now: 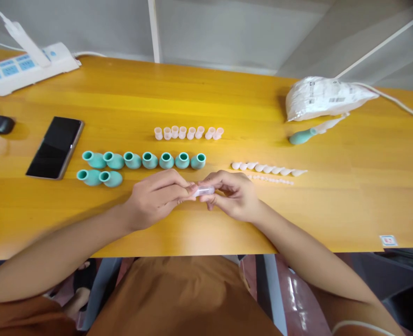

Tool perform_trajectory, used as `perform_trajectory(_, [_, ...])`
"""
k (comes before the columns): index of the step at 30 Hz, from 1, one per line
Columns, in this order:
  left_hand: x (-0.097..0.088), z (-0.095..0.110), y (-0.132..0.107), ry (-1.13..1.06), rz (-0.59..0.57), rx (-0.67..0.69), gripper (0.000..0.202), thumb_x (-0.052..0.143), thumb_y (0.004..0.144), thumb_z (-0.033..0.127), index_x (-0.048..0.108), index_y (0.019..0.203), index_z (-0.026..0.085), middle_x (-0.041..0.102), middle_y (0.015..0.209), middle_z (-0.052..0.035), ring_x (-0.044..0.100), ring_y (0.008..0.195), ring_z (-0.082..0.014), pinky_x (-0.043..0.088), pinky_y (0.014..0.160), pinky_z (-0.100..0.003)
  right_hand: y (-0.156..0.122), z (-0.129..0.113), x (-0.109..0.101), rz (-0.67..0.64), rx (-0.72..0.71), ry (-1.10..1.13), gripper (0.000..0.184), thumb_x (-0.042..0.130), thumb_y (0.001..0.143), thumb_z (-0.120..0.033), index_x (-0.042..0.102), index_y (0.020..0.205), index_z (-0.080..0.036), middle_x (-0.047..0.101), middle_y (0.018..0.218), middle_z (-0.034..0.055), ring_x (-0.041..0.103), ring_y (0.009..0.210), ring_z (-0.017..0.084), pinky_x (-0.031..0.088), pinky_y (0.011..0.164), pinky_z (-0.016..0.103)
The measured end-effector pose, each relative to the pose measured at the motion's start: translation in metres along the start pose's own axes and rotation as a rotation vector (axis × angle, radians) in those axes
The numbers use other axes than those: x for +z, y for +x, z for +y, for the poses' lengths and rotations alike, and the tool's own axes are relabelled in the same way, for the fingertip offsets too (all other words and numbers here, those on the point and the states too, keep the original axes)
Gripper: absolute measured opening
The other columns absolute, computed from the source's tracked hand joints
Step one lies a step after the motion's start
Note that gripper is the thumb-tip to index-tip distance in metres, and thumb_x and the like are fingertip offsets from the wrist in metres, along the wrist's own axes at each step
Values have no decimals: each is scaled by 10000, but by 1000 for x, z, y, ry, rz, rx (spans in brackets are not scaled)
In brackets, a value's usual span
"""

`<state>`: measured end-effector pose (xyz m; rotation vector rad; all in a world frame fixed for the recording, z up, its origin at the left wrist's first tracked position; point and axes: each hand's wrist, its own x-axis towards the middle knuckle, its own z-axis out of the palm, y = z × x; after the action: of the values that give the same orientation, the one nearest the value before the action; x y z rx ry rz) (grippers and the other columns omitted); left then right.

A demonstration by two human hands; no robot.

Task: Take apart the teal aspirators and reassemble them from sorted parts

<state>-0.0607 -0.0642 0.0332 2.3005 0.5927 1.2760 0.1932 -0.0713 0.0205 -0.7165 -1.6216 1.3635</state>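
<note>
Centre frame: left hand (157,196) and right hand (232,193) pinch one clear tube (203,190) between fingertips; a slipped grip could flick it into the teal cups (149,160) above.

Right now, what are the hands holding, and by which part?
A small translucent plastic piece: the left hand pinches its left end, the right hand its right end.

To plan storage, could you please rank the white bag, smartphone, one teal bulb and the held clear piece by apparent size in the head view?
Largest first:
white bag
smartphone
teal bulb
clear piece, partly hidden by fingers, so unsure
</note>
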Motion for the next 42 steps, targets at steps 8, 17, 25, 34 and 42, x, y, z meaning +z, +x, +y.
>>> perform_trajectory(8, [0, 0, 1, 41, 0, -15, 127, 785, 1034, 124, 759, 1117, 217, 803, 1017, -45, 785, 904, -166, 644, 779, -281, 3, -3, 1, -76, 161, 196, 200, 867, 1011, -299, 742, 1111, -179, 836, 877, 19, 720, 563, 103, 615, 516, 219])
perform_trajectory(17, [-1, 7, 10, -60, -16, -222, 151, 820, 942, 154, 712, 1030, 214, 731, 923, -4, 682, 793, -139, 597, 755, -282, 8, -9, -3, -206, -256, -545, 174, 671, 1141, -321, 705, 1275, -214, 748, 1031, 75, 725, 884, 177, 629, 777, 303])
perform_trajectory(25, [9, 1, -3, -337, 55, -338, 392, 753, 1009, 140, 640, 1376, 219, 766, 1154, -76, 753, 940, -162, 663, 878, -316, 14, -9, -14, -26, -305, -618, 174, 745, 1074, -238, 753, 1248, -238, 596, 1052, 56, 623, 823, 168, 579, 664, 304])
perform_trajectory(34, [2, 5, 3, -211, -64, -273, 206, 594, 1013, 76, 657, 1157, 209, 742, 989, -31, 717, 843, -146, 623, 791, -277, 20, 10, -25, 223, -168, -490, 126, 760, 1073, -330, 768, 1180, -263, 765, 1152, 85, 739, 1039, 248, 661, 854, 404])
perform_trajectory(42, [5, 8, -1, -114, -183, -186, 200, 561, 1005, 74, 633, 1125, 216, 713, 961, -21, 699, 866, -165, 599, 821, -296, 31, 14, -17, 301, -253, -620, 169, 809, 1040, -308, 795, 1208, -298, 783, 1252, 95, 744, 1246, 296, 626, 1139, 550])
